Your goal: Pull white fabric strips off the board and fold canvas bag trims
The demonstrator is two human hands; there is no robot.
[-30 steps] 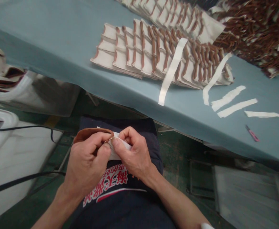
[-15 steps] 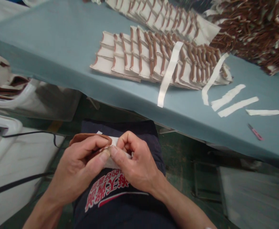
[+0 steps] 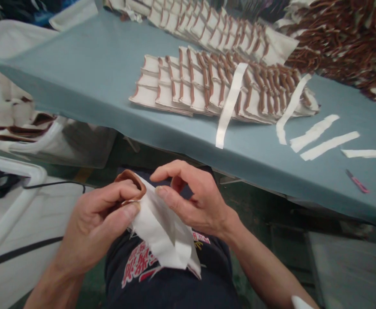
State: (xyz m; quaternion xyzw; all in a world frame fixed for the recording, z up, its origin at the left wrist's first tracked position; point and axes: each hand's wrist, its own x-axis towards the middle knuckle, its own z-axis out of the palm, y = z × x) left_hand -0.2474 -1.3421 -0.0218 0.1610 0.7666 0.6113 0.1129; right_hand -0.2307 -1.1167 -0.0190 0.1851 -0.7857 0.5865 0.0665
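The cloth [image 3: 157,227], pinched by the left hand [image 3: 100,214] alone, the right hand [image 3: 199,197] half-open and empty, could be dropped if loosely held.

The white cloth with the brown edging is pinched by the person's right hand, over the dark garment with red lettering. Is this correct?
Not quite: in the head view, the left hand pinches the white cloth with the brown edging, over the dark garment with red lettering. The right hand has its thumb and forefinger apart.
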